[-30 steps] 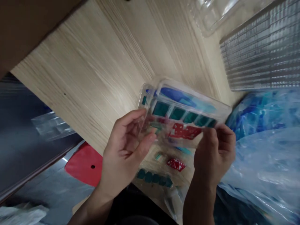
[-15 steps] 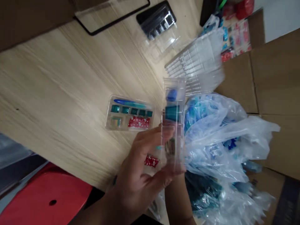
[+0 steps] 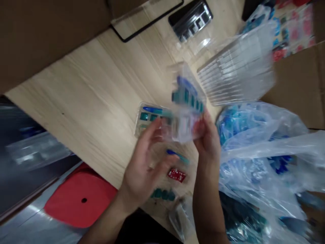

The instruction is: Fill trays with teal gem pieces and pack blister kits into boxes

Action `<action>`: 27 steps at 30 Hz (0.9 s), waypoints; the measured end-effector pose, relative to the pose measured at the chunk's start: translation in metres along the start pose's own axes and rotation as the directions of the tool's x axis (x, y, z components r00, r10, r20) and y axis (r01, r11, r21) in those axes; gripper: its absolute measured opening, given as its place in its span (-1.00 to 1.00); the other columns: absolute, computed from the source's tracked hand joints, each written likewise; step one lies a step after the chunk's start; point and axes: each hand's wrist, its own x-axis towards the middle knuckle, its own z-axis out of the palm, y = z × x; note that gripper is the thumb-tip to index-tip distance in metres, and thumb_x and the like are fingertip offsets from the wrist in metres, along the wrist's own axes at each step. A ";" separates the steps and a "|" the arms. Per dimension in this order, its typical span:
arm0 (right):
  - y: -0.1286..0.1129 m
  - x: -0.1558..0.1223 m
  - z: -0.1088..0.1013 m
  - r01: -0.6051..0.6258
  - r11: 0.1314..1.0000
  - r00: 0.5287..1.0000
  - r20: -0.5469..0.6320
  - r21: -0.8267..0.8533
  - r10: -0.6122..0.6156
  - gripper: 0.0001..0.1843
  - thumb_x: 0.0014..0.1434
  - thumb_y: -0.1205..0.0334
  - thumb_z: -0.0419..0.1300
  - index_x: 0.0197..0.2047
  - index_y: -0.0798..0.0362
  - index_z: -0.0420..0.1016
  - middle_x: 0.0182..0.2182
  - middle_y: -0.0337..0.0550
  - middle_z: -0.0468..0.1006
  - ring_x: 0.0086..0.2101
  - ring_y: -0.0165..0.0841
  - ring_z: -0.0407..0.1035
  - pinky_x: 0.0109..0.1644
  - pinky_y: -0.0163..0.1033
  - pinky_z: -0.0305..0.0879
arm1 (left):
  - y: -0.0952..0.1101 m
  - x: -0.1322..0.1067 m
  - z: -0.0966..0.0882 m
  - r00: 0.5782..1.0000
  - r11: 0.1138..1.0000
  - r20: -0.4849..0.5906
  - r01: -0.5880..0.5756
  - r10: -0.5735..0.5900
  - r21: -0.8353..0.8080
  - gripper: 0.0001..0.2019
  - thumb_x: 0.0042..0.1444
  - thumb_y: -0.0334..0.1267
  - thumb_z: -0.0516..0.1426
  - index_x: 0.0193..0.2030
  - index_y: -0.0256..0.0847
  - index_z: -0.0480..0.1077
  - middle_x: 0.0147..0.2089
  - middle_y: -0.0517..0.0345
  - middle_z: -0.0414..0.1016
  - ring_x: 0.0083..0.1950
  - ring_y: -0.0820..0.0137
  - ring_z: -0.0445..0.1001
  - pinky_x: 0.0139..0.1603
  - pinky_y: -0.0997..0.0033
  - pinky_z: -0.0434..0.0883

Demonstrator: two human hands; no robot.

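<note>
My right hand (image 3: 207, 142) grips the lower edge of a clear plastic blister tray (image 3: 188, 108), which is tilted and blurred by motion. A row of teal pieces and a blue item (image 3: 186, 83) sit in it. My left hand (image 3: 143, 169) is open above the light wood table (image 3: 83, 112), with its fingers spread close beside the held tray. Below it lie a second clear tray (image 3: 147, 120), a blue-tipped stick (image 3: 177, 156), a red foil packet (image 3: 176, 175) and a row of teal pieces (image 3: 162, 194).
A bulging plastic bag with blue contents (image 3: 254, 159) lies to the right. Stacked clear trays (image 3: 236, 71) and a black-filled tray (image 3: 191, 20) are farther up. Cardboard (image 3: 299, 81) lies beyond, and a red stool seat (image 3: 81, 198) sits left below the table edge.
The held tray has turned from edge-on to a tilted face and moved up and left. My right hand now shows gripping it, and my left fingers have opened. The view has shifted slightly.
</note>
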 end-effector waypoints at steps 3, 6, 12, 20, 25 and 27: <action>0.013 0.038 0.015 0.108 0.993 0.990 -0.092 0.038 -0.104 -0.68 0.04 0.10 0.30 -0.12 -0.09 0.41 -0.17 -0.29 0.56 -0.11 -0.34 0.50 0.00 -0.16 0.48 | -0.028 0.002 -0.033 0.972 0.944 -0.235 0.084 -0.007 0.319 -0.68 0.24 -0.20 0.13 0.14 0.02 0.38 0.10 0.14 0.48 0.08 0.34 0.48 0.14 0.23 0.43; 0.034 0.076 0.028 0.224 0.970 0.961 -0.144 -0.090 -0.235 -0.66 0.11 0.04 0.25 -0.08 -0.09 0.33 -0.22 -0.26 0.54 -0.08 -0.29 0.48 -0.05 -0.13 0.47 | -0.046 0.003 -0.054 0.962 0.812 -0.267 0.109 0.059 0.574 -0.76 0.28 -0.23 0.06 0.02 -0.07 0.46 0.00 0.10 0.52 0.07 0.31 0.45 0.15 0.19 0.36; 0.027 0.085 0.034 0.183 0.757 0.920 -0.161 -0.627 -0.356 -0.53 0.21 0.02 0.20 0.10 0.05 0.27 -0.02 0.05 0.43 0.08 -0.17 0.29 0.13 -0.03 0.29 | -0.060 0.010 -0.047 0.990 0.662 -0.123 0.049 0.066 0.748 -0.63 0.19 -0.07 0.16 0.11 -0.07 0.43 0.05 -0.01 0.45 0.07 0.17 0.36 0.12 0.06 0.27; 0.021 -0.031 0.010 0.035 0.594 0.987 -0.064 -0.803 -0.145 -0.76 0.15 0.06 0.18 -0.20 0.02 0.51 -0.31 -0.09 0.44 -0.31 -0.26 0.36 -0.19 -0.07 0.36 | -0.059 0.011 -0.041 0.992 0.722 -0.123 0.072 0.019 0.689 -0.66 0.19 -0.14 0.16 0.11 -0.03 0.41 0.08 0.01 0.39 0.13 0.16 0.32 0.19 0.02 0.24; 0.032 -0.050 -0.002 -0.030 0.874 0.988 -0.145 -0.485 -0.046 -0.69 0.10 0.04 0.26 -0.10 -0.03 0.48 -0.26 -0.18 0.56 -0.25 -0.33 0.43 -0.13 -0.14 0.38 | -0.042 -0.002 -0.036 0.994 0.933 -0.076 0.099 -0.077 0.346 -0.58 0.21 -0.25 0.15 0.21 0.05 0.31 0.15 0.13 0.44 0.15 0.31 0.43 0.18 0.22 0.39; 0.029 -0.050 -0.006 -0.035 0.949 0.987 -0.161 -0.312 -0.016 -0.67 0.08 0.04 0.29 -0.08 -0.09 0.46 -0.26 -0.26 0.56 -0.27 -0.39 0.44 -0.15 -0.20 0.38 | -0.028 -0.008 -0.032 0.988 0.978 -0.089 0.136 -0.123 0.158 -0.57 0.22 -0.29 0.15 0.21 0.12 0.31 0.15 0.19 0.46 0.10 0.37 0.48 0.11 0.32 0.48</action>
